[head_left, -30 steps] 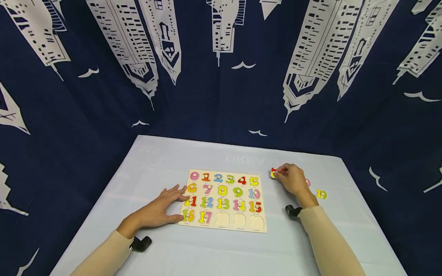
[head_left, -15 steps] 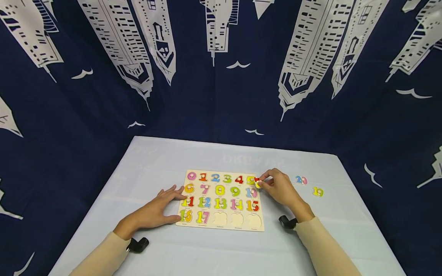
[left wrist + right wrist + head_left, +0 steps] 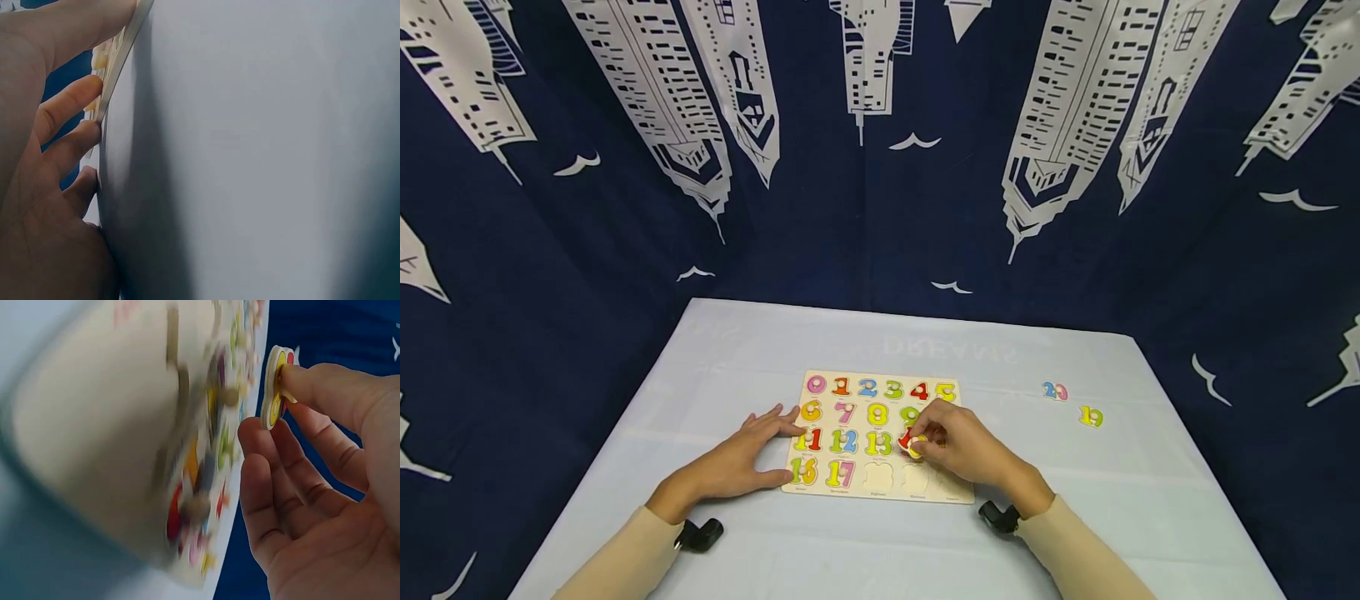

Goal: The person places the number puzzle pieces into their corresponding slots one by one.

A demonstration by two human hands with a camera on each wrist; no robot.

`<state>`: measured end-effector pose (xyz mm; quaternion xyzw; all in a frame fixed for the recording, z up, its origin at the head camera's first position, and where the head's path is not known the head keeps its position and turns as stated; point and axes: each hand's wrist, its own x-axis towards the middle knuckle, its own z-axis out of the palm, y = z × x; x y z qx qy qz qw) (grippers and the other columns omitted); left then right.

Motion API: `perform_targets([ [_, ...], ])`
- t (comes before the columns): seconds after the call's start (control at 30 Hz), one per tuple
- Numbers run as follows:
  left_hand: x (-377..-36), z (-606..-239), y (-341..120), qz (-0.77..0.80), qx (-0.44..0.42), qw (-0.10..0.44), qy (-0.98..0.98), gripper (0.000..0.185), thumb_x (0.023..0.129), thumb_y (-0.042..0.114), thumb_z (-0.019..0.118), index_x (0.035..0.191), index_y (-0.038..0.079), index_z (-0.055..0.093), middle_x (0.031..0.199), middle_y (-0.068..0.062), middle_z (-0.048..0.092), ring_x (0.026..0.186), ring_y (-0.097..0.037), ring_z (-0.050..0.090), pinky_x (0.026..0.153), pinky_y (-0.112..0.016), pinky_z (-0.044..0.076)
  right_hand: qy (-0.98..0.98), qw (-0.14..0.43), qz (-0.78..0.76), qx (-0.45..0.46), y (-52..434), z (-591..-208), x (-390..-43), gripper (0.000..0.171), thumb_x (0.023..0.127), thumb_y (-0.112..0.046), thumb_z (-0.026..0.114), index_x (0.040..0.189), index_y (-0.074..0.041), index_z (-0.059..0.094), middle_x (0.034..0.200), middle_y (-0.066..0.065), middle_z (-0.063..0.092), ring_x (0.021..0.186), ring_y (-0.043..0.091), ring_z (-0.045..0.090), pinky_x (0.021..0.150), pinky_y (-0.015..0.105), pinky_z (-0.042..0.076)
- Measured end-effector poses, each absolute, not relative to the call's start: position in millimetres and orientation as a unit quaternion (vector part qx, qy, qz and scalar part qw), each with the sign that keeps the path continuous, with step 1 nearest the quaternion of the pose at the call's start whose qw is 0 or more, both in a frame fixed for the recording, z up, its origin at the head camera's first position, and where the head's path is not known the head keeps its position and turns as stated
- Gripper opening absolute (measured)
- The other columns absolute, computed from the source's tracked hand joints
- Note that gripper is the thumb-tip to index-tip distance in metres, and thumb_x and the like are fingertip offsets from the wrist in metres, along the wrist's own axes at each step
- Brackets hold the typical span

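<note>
Fingers of the right hand pinch a red-and-yellow number piece, held on edge just above the number puzzle board, over its third row. Three empty cut-outs lie in the bottom row, just nearer the person than the piece. At the board's left edge the left hand rests flat on the counter, fingers spread. Two loose pieces, 20 and 19, lie well apart to the right.
</note>
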<state>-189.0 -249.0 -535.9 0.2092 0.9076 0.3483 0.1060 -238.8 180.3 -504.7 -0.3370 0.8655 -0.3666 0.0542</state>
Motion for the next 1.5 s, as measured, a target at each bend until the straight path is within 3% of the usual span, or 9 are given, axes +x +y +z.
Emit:
perform_targets([
  [0.23, -189, -535, -250, 0.347, 0.215, 0.101, 0.907, 0.063, 0.100, 0.041, 0.093, 0.156, 0.029, 0.067, 0.190, -0.011, 0.041, 0.181, -0.051, 0.023, 0.144, -0.083, 0.006, 0.857, 0.082, -0.339, -0.380, 158, -508, -223, 0.015, 0.106, -0.010, 0.087, 0.118, -0.016, 0.079, 0.119, -0.006, 0.077, 0.105, 0.012, 0.073, 0.095, 0.028, 0.067],
  [0.63, -188, -535, -249, 0.352, 0.214, 0.103, 0.906, 0.062, 0.100, 0.040, 0.093, 0.156, 0.030, 0.067, 0.190, -0.009, 0.041, 0.181, -0.051, 0.022, 0.144, -0.083, 0.005, 0.875, 0.059, -0.265, -0.402, 135, -516, -207, 0.011, 0.107, -0.017, 0.088, 0.117, -0.019, 0.086, 0.120, -0.009, 0.078, 0.112, 0.007, 0.067, 0.105, 0.031, 0.063],
  [1.0, -188, -533, -247, 0.350, 0.217, 0.100, 0.906, 0.062, 0.100, 0.038, 0.093, 0.156, 0.028, 0.068, 0.190, -0.009, 0.042, 0.182, -0.050, 0.023, 0.144, -0.083, 0.006, 0.880, 0.045, -0.262, -0.394, 133, -518, -204, 0.016, 0.106, -0.019, 0.089, 0.122, -0.018, 0.088, 0.122, -0.007, 0.078, 0.114, 0.007, 0.070, 0.103, 0.030, 0.065],
  [1.13, -188, -534, -246, 0.355, 0.215, 0.101, 0.904, 0.062, 0.100, 0.039, 0.093, 0.156, 0.029, 0.068, 0.189, -0.009, 0.042, 0.181, -0.051, 0.022, 0.144, -0.084, 0.005, 0.881, 0.045, -0.284, -0.375, 143, -517, -205, 0.018, 0.106, -0.023, 0.090, 0.123, -0.019, 0.087, 0.123, -0.009, 0.078, 0.115, 0.008, 0.072, 0.104, 0.031, 0.066],
  [1.27, -188, -536, -246, 0.356, 0.215, 0.102, 0.904, 0.062, 0.100, 0.040, 0.093, 0.156, 0.031, 0.067, 0.190, -0.009, 0.042, 0.182, -0.051, 0.022, 0.144, -0.084, 0.005, 0.878, 0.026, -0.324, -0.352, 168, -517, -210, 0.020, 0.105, -0.020, 0.091, 0.124, -0.017, 0.086, 0.119, -0.004, 0.080, 0.107, 0.013, 0.073, 0.097, 0.029, 0.065],
  [1.5, -186, -537, -247, 0.350, 0.215, 0.094, 0.907, 0.064, 0.101, 0.040, 0.092, 0.158, 0.031, 0.066, 0.189, -0.010, 0.042, 0.181, -0.052, 0.023, 0.143, -0.084, 0.007, 0.904, -0.050, -0.322, -0.275, 234, -518, -227, 0.026, 0.099, -0.011, 0.094, 0.124, -0.014, 0.087, 0.115, -0.001, 0.082, 0.095, 0.012, 0.071, 0.086, 0.032, 0.066],
])
